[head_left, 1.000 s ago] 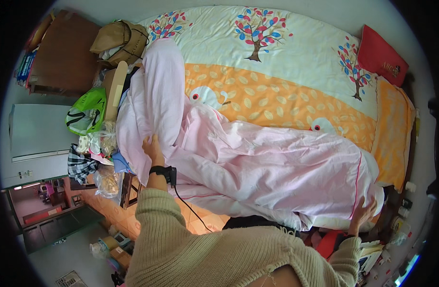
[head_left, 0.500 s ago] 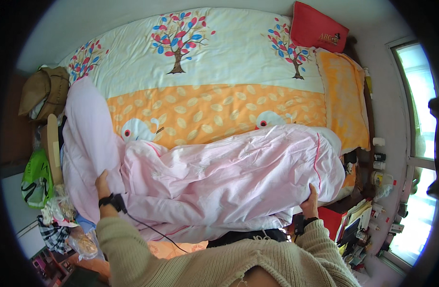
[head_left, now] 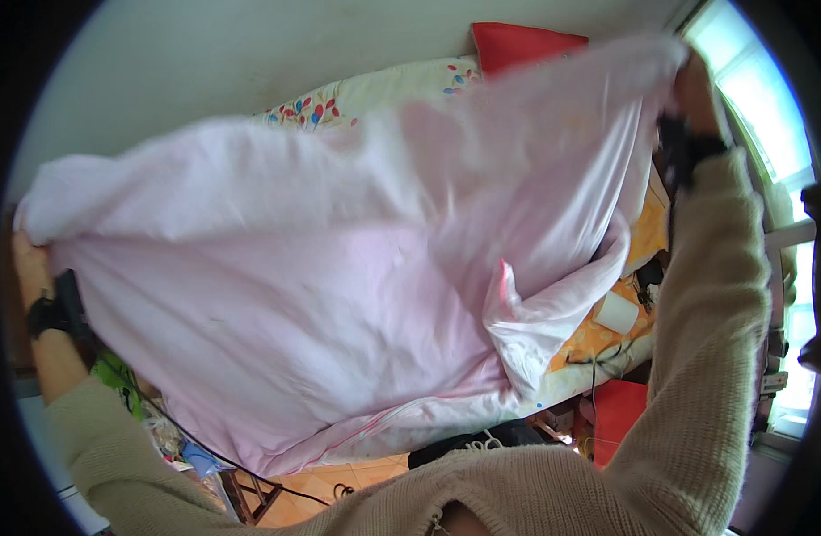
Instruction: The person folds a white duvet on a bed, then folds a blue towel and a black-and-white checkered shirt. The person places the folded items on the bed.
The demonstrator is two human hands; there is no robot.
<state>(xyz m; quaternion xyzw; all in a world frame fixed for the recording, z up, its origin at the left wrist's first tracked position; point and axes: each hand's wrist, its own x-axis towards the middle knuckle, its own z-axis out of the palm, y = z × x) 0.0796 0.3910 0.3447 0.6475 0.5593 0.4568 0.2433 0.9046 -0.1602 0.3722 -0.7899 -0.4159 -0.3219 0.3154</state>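
A pale pink duvet cover (head_left: 339, 295) with red piping is stretched wide between my raised arms and billows across most of the view. My left hand (head_left: 32, 268) grips its left upper corner at the far left. At the upper right, my right hand (head_left: 694, 96) is closed round the opposite corner, its fingers partly hidden by the blurred cloth. One piped corner (head_left: 509, 290) hangs folded at the lower right of the cover. Behind the cloth lies the bed's patterned quilt (head_left: 388, 87), mostly hidden.
A red cushion (head_left: 522, 46) rests against the wall at the back. On the right part of the bed sit a white object (head_left: 616, 313) and some dark items. A window (head_left: 754, 89) is at the right. Bags (head_left: 120, 380) stand at the lower left, and a cable (head_left: 196, 438) trails from my left wrist.
Both hands have risen and spread apart, lifting the pink duvet cover off the bed and spreading it out. It now hides most of the quilt, and the white object has come into view.
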